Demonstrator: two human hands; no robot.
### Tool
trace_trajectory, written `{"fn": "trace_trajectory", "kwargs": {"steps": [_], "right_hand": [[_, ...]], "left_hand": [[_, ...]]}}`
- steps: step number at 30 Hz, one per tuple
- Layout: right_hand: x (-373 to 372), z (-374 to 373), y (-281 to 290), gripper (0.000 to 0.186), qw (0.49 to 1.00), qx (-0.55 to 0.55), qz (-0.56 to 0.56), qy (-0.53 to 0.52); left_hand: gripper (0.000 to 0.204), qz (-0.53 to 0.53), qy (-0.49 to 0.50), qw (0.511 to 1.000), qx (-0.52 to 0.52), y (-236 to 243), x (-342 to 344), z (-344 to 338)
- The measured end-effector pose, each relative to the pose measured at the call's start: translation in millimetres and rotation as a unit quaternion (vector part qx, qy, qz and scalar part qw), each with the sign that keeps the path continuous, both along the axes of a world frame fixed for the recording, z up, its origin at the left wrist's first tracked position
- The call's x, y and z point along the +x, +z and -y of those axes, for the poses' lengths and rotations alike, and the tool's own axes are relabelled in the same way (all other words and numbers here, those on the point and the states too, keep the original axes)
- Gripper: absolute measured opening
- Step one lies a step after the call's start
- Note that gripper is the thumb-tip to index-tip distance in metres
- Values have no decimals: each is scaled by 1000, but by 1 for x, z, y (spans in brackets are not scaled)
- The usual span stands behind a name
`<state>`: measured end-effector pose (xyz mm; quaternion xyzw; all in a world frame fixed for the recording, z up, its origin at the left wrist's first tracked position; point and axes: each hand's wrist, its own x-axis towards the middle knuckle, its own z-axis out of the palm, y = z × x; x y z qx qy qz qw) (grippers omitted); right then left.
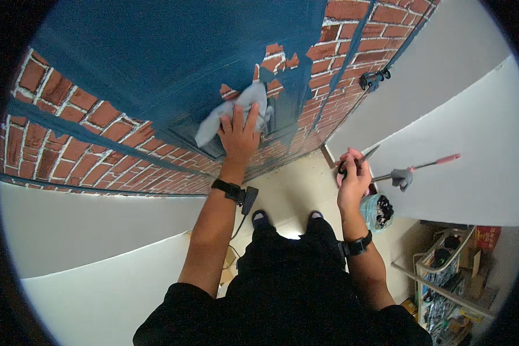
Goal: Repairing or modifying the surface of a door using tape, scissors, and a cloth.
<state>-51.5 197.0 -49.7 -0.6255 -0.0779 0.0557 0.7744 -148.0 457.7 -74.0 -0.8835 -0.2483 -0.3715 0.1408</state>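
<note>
My left hand (238, 133) lies with spread fingers on a pale grey cloth (256, 92), pressing it against a dark blue door (173, 57). Ragged patches of brick pattern show through the blue around the cloth. Part of a recessed panel is hidden behind the cloth and fingers. My right hand (354, 181) is closed on scissors (371, 152), held out to the right of the door with the pointed blades toward the upper right. Its fingers cover much of the dark handles.
A brick-patterned wall (75, 144) surrounds the door. At right, a pink-handled mop (402, 179) leans near a bagged bin (376, 212). A metal trolley (444, 254) with assorted items stands lower right. My feet are on the pale floor (288, 184).
</note>
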Motion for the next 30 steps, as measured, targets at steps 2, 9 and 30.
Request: {"fn": "trace_trajectory", "kwargs": {"steps": [2,9,30], "right_hand": [[16,7,-6,18,1000,22,0,20],[105,53,11,17,995,-26,65,68],[141,67,-2,13,987,-58,56,139]], "left_hand": [[65,-48,-36,997,-50,-45,4,-2],[52,-36,23,981,189,-28,19,-27],[64,-198,119,972,48,-110,-16,-5]]}}
